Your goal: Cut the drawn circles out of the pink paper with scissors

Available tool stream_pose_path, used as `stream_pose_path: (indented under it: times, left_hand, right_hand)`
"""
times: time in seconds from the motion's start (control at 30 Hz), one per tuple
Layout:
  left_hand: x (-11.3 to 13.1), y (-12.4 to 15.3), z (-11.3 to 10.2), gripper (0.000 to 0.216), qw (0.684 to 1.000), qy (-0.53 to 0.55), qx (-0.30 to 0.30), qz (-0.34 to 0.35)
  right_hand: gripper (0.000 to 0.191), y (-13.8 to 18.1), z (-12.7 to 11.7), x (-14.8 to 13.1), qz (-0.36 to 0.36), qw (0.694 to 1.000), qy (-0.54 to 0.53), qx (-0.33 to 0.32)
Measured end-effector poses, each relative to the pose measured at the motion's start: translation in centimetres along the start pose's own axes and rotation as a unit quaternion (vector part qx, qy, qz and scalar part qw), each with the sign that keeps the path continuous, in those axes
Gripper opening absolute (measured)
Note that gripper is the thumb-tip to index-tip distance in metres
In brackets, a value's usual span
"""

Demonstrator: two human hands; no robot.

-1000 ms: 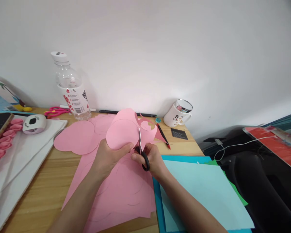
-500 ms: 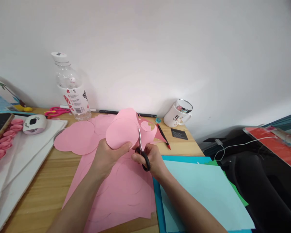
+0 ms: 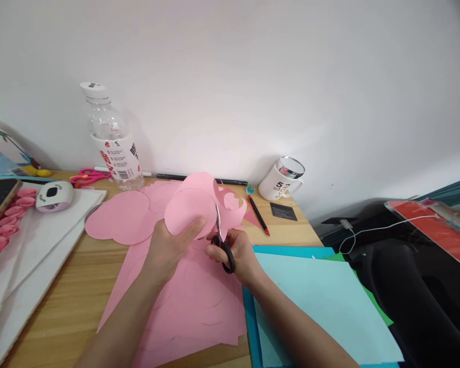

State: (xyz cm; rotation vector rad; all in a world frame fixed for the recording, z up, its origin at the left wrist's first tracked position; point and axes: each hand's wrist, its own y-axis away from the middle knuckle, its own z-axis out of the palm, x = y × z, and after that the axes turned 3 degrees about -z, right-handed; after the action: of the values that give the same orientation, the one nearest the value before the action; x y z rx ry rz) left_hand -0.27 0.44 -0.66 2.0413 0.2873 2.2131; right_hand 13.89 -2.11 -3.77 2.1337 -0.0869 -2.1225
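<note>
1. Your left hand (image 3: pixel 168 250) is clamped on the pink paper disc (image 3: pixel 184 212), with the thumb pressed flat on its face and the fingers tucked behind. The disc is lifted off the wooden table (image 3: pixel 69 301) and sits between your hands, above the big pink sheet (image 3: pixel 199 296).
2. Your right hand (image 3: pixel 239 253) is closed through the black loops of the scissors (image 3: pixel 222 240). The blades stand almost upright and bite into the disc's right edge.
3. The cleanest curve probably comes from turning the disc into the blades while the scissors stay put. Take short bites from deep in the blades, and pinch close to the cut line so the edge can't flap.
4. The paper is thin, matte and springy, and it bows under your thumb.
5. The offcut strip (image 3: pixel 232 202) curls away on the right. The sheet below lies flat, with faint circle outlines on it.
</note>
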Motion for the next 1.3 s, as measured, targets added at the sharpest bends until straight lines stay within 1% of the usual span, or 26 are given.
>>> stream_pose_path:
  times: [0.07,0.1,0.2,0.3,0.5,0.7,0.83,1.0,1.13,1.3]
  left_hand:
    - [-0.1,0.0,0.0,0.009,1.0,0.009,-0.018,0.006]
    - [-0.2,0.0,0.0,0.01,0.999,0.006,-0.03,0.008]
    - [-0.1,0.1,0.0,0.025,0.998,-0.019,-0.055,0.009]
    - [0.1,0.3,0.0,0.028,0.997,-0.043,-0.057,0.007]
    - [0.2,0.4,-0.1,0.023,0.998,-0.041,-0.052,0.012]
    - [0.4,0.3,-0.1,0.021,0.997,-0.043,-0.058,0.006]
    - [0.5,0.3,0.0,0.02,0.998,-0.035,-0.06,0.003]
    - [0.4,0.3,-0.1,0.022,0.998,-0.048,-0.05,-0.004]
    - [0.3,0.3,-0.1,0.024,0.997,-0.06,-0.042,-0.007]
    - [0.3,0.3,-0.2,0.027,0.997,-0.068,-0.047,0.004]
  right_hand:
    - [0.032,0.0,0.0,0.0,-0.007,1.0,-0.005,-0.011]
    - [0.031,0.0,0.0,0.0,-0.014,1.0,-0.013,-0.016]
    - [0.032,-0.1,0.0,-0.1,-0.065,0.997,-0.035,-0.023]
    - [0.033,-0.3,-0.1,-0.1,-0.105,0.994,-0.031,-0.022]
    - [0.034,-0.3,-0.1,-0.1,-0.09,0.995,-0.026,-0.017]
    - [0.036,-0.1,-0.1,-0.8,-0.086,0.995,-0.035,-0.041]
    - [0.038,0.0,0.0,-1.2,-0.082,0.995,-0.028,-0.038]
    - [0.042,0.0,0.0,-1.2,-0.077,0.996,-0.018,-0.035]
    - [0.041,0.0,-0.1,-1.0,-0.072,0.996,-0.033,-0.037]
    - [0.039,-0.1,-0.2,-0.7,-0.068,0.996,-0.034,-0.034]
